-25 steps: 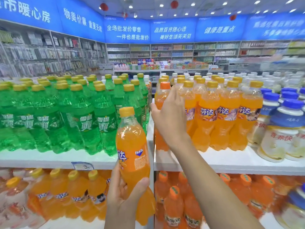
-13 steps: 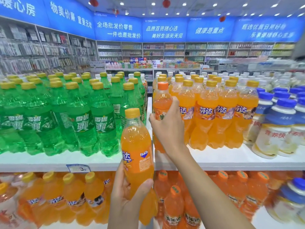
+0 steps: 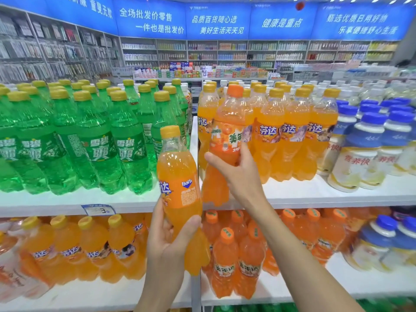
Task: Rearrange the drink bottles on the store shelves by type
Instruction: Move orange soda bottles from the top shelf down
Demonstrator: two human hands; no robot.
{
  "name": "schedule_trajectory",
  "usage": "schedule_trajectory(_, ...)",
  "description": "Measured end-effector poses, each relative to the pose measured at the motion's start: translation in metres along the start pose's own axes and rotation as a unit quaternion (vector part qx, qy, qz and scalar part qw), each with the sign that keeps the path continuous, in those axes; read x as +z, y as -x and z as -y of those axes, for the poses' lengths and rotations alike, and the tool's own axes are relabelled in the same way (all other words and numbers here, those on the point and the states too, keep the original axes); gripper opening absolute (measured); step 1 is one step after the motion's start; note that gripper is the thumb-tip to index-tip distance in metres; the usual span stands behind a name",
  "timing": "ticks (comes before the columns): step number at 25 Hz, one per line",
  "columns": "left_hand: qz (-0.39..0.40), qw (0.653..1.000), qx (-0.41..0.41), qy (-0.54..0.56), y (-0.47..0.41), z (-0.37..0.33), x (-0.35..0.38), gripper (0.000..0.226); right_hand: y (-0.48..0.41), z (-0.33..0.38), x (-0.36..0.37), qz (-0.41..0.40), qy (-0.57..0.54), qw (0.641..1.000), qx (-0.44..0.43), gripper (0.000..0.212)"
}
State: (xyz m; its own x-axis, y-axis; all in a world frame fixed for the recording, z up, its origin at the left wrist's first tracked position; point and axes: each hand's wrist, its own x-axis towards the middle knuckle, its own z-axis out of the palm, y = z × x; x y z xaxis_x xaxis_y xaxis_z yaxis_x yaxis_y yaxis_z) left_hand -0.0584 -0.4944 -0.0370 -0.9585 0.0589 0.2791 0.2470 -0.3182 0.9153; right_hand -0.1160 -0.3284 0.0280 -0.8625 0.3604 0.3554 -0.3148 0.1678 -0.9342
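Observation:
My left hand (image 3: 167, 235) grips a yellow-capped Fanta bottle (image 3: 179, 183) by its lower body, upright in front of the shelf divider. My right hand (image 3: 236, 172) grips an orange-capped Mirinda bottle (image 3: 229, 131) around its middle, lifted clear of the upper shelf (image 3: 315, 194) at the left end of the yellow-capped Fanta row (image 3: 290, 131). Green Sprite bottles (image 3: 90, 136) fill the upper shelf's left bay.
Blue-capped milky drink bottles (image 3: 364, 149) stand at the upper right. The lower shelf (image 3: 292, 289) carries orange-capped Mirinda bottles (image 3: 238, 255) on the right and yellow-capped Fanta bottles (image 3: 90, 246) on the left. A price tag (image 3: 99, 209) sits on the shelf edge. Store aisles lie behind.
My right hand closed round the orange-capped bottle in the Fanta row and lifted it up and toward me. My left hand raised its Fanta bottle slightly.

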Motion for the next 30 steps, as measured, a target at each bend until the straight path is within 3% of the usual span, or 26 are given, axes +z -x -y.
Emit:
schedule_trajectory(4, 0.022, 1.0, 0.019, 0.007, -0.001, -0.002, 0.012, 0.061, 0.027, 0.011, -0.035, 0.014, -0.072, 0.997, 0.009, 0.046)
schedule_trajectory(12, 0.079, 0.997, 0.01, 0.0, 0.004, 0.017, 0.046, 0.061, 0.083, -0.024, -0.094, -0.027, -0.04, 0.997, 0.064, 0.056)
schedule_trajectory(17, 0.069, 0.998, 0.002, -0.014, 0.023, 0.037, 0.078, 0.06, 0.104, -0.05, -0.151, -0.054, -0.03, 0.994, 0.087, 0.045)
schedule_trajectory(30, 0.018, 0.999, -0.021, -0.034, 0.092, 0.094, 0.208, 0.063, 0.139, -0.154, -0.328, -0.059, 0.109, 0.983, 0.132, 0.056)
